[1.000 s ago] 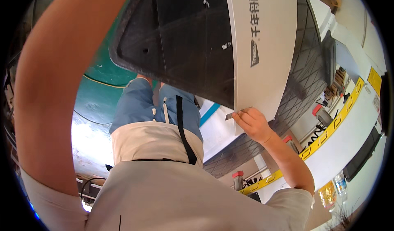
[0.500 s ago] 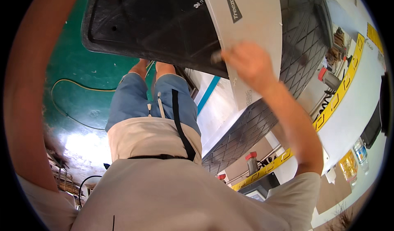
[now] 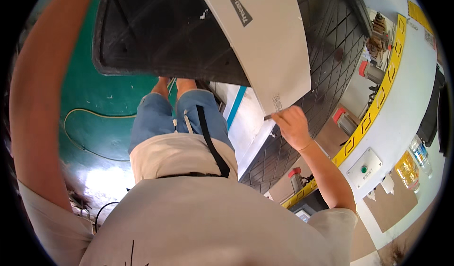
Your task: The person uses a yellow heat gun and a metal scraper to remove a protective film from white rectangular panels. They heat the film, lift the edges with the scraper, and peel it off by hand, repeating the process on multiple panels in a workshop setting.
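A long off-white panel [image 3: 269, 39] with dark print lies along a black tray-like surface [image 3: 165, 34]. At the panel's near end, my right hand [image 3: 294, 128] has its fingers closed round a small, thin, dark tool [image 3: 268, 117]. The tool's tip sits by the panel's lower corner; its exact kind is too small to make out. Beyond the panel, to its right, runs a black belt with a diamond pattern [image 3: 331, 43]. My left arm reaches up past the upper left edge, so my left hand is out of the picture.
White shavings [image 3: 204, 14] lie on the black surface. To the right are a yellow strip [image 3: 378, 110], motors with red caps [image 3: 363, 69], a green button on a plate [image 3: 364, 169] and bottles [image 3: 418, 153]. A hose [image 3: 71, 138] curls on the green floor.
My right hand has moved down along the panel from mid-length to its near end, with the tool still in it. The whole view has shifted slightly.
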Motion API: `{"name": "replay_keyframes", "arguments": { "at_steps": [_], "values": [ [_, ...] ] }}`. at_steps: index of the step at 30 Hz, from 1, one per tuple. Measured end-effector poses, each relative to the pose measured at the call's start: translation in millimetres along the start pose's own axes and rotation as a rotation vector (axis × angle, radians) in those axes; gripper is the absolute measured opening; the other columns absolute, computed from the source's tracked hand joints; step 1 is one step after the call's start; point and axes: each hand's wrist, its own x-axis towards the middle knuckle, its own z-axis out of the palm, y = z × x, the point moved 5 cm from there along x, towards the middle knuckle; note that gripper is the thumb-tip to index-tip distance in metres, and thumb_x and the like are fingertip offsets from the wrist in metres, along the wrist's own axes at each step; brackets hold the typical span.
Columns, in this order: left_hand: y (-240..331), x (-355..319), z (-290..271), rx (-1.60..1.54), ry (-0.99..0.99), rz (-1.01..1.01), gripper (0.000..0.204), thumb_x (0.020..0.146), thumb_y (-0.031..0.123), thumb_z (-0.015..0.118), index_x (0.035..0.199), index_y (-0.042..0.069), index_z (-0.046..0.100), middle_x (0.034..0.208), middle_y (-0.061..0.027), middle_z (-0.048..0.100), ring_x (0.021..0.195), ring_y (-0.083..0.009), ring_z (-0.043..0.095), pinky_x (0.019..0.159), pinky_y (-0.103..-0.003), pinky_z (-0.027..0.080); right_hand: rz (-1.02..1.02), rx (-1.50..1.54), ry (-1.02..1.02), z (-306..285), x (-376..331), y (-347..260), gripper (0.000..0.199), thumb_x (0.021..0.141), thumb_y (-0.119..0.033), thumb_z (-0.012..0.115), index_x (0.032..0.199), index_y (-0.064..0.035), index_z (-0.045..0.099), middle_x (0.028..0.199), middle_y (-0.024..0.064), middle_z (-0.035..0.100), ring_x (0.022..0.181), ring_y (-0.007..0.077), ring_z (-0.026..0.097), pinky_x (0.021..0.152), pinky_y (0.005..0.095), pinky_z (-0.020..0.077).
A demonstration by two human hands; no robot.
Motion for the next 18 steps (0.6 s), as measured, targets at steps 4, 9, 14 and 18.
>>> {"name": "replay_keyframes", "arguments": {
  "at_steps": [4, 9, 14, 18],
  "values": [
    [10.3, -4.4, 2.4, -0.062, -0.025, -0.007, 0.072, 0.089, 0.063, 0.071, 0.115, -0.003, 0.072, 0.109, -0.0226, 0.074, 0.103, -0.0358, 0.07, 0.089, -0.045, 0.052, -0.04, -0.063, 0.251, -20.8, 97.3, 15.3, 0.029, 0.079, -0.006, 0.068, 0.107, -0.0115, 0.075, 0.095, 0.0028, 0.065, 0.091, 0.0249, 0.064, 0.083, 0.0384, 0.0491],
    [8.7, 0.8, 4.0, -0.123, -0.049, 0.042, 0.065, 0.091, 0.059, 0.071, 0.116, -0.001, 0.072, 0.108, -0.0187, 0.074, 0.102, -0.0311, 0.07, 0.089, -0.043, 0.051, -0.129, -0.109, 0.544, -37.0, 278.4, 32.2, 0.019, 0.083, -0.009, 0.068, 0.099, -0.0159, 0.075, 0.095, 0.0023, 0.066, 0.1, 0.0226, 0.066, 0.08, 0.0392, 0.0542],
    [9.8, -0.3, 13.6, -0.225, -0.086, 0.134, 0.057, 0.094, 0.055, 0.07, 0.116, 0.003, 0.073, 0.107, -0.0129, 0.075, 0.099, -0.0249, 0.068, 0.089, -0.04, 0.051, -0.275, -0.176, 0.555, -47.0, 330.9, 14.5, 0.014, 0.085, -0.015, 0.061, 0.077, -0.0078, 0.069, 0.084, 0.0135, 0.066, 0.09, 0.0317, 0.069, 0.08, 0.0435, 0.0565],
    [16.3, -9.0, -1.1, -0.216, -0.068, 0.133, 0.057, 0.094, 0.055, 0.071, 0.116, 0.003, 0.072, 0.107, -0.0141, 0.075, 0.1, -0.0273, 0.069, 0.09, -0.04, 0.051, -0.343, -0.153, 0.317, -16.5, 210.7, 9.6, 0.024, 0.082, -0.012, 0.069, 0.105, -0.0136, 0.075, 0.09, 0.0036, 0.065, 0.089, 0.0255, 0.066, 0.075, 0.0386, 0.0554]
  ]
}}
